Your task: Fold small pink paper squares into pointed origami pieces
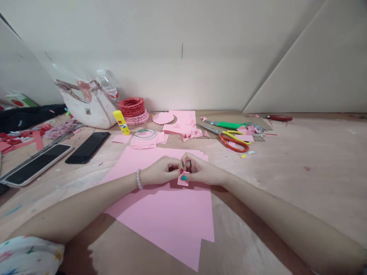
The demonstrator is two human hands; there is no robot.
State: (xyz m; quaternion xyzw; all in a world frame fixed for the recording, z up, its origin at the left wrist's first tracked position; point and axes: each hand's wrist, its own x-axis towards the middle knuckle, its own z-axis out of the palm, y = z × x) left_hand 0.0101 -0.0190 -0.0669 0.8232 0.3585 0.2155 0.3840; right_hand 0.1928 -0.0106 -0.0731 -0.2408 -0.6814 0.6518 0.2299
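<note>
1. A small pink square of thin paper or card (183, 182) was held just above large, flat pink paper sheets (169, 214) spread on the pale wooden tabletop (301, 183).
2. The person's left hand (159, 170) was curled, its fingertips pinching near the square's upper edge; the right hand (206, 171) gripped the piece too, thumb flat across its face.
3. The square looked light, fairly stiff for paper and easily creased or torn; edges or corners, taken between thumb and forefinger, seemed the best hold.
4. Beyond the hands, toward the tabletop's back edge, lay a stack of small pink paper pieces (143, 143) and, farther right, scissors with orange-red and yellow handles (220, 136).
5. Left of that stack, a yellow glue stick (121, 123) stood tilted; a black rectangular phone (87, 148) lay nearer the tabletop's left side, before a white handbag (88, 114) by the back edge.
</note>
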